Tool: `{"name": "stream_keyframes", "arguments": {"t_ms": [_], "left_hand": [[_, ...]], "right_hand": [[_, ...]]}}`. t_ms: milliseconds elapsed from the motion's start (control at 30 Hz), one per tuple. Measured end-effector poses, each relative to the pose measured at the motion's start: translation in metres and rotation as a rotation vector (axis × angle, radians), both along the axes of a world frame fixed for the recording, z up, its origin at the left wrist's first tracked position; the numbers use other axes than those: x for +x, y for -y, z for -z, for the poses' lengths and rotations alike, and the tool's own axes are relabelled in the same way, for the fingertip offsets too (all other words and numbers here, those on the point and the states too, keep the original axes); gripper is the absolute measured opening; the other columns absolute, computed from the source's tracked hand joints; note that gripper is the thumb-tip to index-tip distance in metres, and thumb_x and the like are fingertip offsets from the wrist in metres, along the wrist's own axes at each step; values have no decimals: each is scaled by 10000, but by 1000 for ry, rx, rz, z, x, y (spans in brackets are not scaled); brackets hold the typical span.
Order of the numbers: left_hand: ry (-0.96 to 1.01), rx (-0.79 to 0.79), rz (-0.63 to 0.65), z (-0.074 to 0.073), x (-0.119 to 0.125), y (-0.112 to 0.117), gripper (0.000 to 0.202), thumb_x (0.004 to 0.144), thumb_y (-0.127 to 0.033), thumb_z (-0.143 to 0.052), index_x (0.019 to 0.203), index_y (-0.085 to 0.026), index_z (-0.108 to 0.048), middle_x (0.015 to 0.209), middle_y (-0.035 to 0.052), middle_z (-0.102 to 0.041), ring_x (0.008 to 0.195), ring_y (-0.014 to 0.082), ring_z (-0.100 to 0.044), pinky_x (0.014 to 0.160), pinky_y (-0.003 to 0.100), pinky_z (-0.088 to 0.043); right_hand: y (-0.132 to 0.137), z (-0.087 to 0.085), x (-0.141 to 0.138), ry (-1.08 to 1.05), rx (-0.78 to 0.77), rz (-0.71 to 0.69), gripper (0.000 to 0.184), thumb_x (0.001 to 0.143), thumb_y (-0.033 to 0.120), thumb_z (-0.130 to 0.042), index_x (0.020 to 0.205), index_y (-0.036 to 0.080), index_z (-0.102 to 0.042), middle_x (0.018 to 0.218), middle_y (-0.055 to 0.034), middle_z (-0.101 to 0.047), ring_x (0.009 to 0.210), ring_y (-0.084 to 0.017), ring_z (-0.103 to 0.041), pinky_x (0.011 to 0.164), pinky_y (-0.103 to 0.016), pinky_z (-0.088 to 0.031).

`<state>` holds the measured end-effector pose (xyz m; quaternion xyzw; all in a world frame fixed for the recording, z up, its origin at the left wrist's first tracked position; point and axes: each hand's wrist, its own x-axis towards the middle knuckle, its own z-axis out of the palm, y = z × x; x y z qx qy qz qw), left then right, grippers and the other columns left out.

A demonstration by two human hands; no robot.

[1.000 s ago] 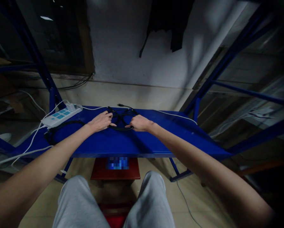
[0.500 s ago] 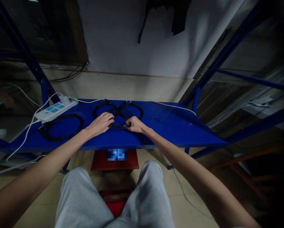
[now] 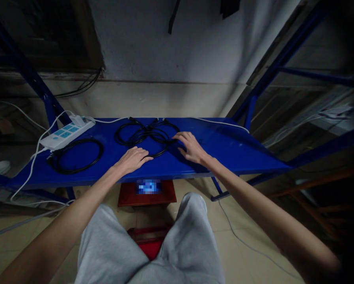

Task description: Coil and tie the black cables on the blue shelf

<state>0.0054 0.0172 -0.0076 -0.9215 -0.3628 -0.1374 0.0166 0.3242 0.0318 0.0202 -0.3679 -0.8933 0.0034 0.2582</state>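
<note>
Several black cables [image 3: 162,153] lie in overlapping coils on the blue tabletop [image 3: 224,154], in front of me. My left hand [image 3: 132,161] rests at the near left edge of these coils, fingers stretched out and thumb apart, seeming to touch the nearest loop. To the right of the coils is my right hand [image 3: 192,147], its fingers spread and slightly curved, with nothing in them. Its fingertips are close to the right side of the loops; whether they touch a cable I cannot tell. Farther left, a separate black cable coil [image 3: 99,157] lies by itself.
A white power strip [image 3: 65,136] with white cords sits at the table's left end. Another white cord [image 3: 224,123] runs along the back edge. Blue frame posts [image 3: 250,112] rise at both sides. Below stands a small red-brown stool [image 3: 126,197] with a pixelated bright patch on it.
My right hand has let go of the near cable loop and moved right, its fingers opening. My left hand has shifted slightly right and nearer, fingers straighter. The camera view has tilted down a little.
</note>
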Motion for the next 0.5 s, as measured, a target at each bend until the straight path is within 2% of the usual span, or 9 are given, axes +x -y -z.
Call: {"name": "stream_keyframes", "arguments": {"t_ms": [67,167,300,367,500], "left_hand": [[26,7,-10,1,1,0,470,1055,-514,-355,852,-184,-620,833,59,-684,831,205,-640,788,328,-404],[60,21,-14,3,1,1,465,1056,-503,-359,834,-182,-612,834,59,-691,831,209,-644,782,332,-403],[90,25,-9,6,-1,1,447,1056,-487,-380,807,-188,-600,816,49,-688,805,203,-644,763,329,-403],[112,25,-12,7,-2,0,441,1054,-482,-396,796,-189,-603,805,46,-687,787,201,-644,759,331,-405],[144,27,-33,8,-3,1,425,1047,-457,-428,784,-185,-622,803,57,-693,777,212,-647,761,341,-414]], "right_hand": [[-7,8,31,-117,41,166,435,842,163,-517,1271,203,-576,1293,-128,-565,1176,-318,-486,1021,-498,-405],[-23,28,73,-419,114,491,307,840,192,-478,1127,207,-585,1119,-103,-608,1057,-284,-542,971,-481,-441],[-37,52,107,-723,27,800,256,817,213,-430,1029,185,-571,939,-78,-616,836,-225,-563,827,-397,-477],[-39,59,113,-766,-28,869,262,806,218,-429,1014,176,-583,876,-69,-612,779,-214,-552,787,-376,-468],[-38,64,112,-643,-28,849,269,812,239,-469,1008,175,-643,853,-73,-618,806,-232,-552,822,-393,-453]]}}
